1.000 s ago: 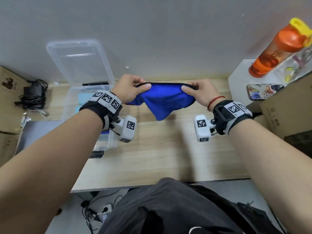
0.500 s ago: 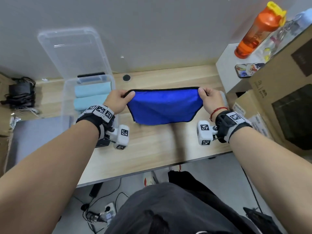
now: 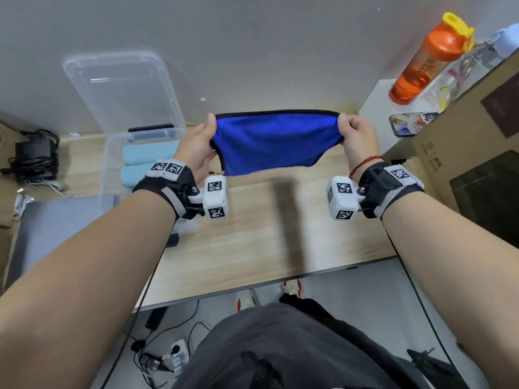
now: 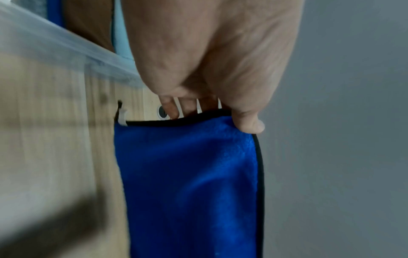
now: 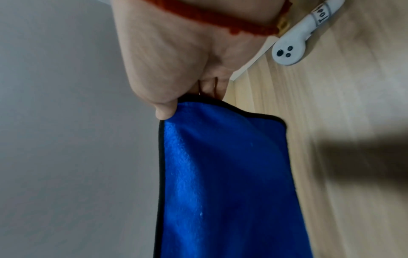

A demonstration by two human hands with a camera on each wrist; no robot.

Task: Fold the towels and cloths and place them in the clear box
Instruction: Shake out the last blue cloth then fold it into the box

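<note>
Above the wooden table (image 3: 252, 237), a blue cloth (image 3: 276, 141) with black edging hangs stretched between both hands, clear of the tabletop, its shadow falling on the wood beneath. Left hand (image 3: 200, 148) pinches the cloth's upper left corner, thumb on the near face and fingers curled behind; left wrist view shows the thumb (image 4: 249, 124) pressed on the black hem. Right hand (image 3: 358, 138) pinches the upper right corner the same way, fingers curled round the edge, thumb (image 5: 164, 111) on the hem in the right wrist view. Top edge runs taut and roughly level between the two grips; lower edge sags free.

Clear box (image 3: 112, 164) sits at the table's left, beside the left wrist, its lid (image 3: 120, 88) standing open against the grey wall. Inside lie two light blue folded towels (image 3: 148, 154), side by side. Cloth is well right of the box, not over it.

Far right: orange bottle (image 3: 429, 57) with yellow cap on a white shelf, cardboard box (image 3: 466, 136) below it. Black charger with cables (image 3: 35, 155) at far left. Red string bracelet (image 3: 365, 162) on the right wrist.
</note>
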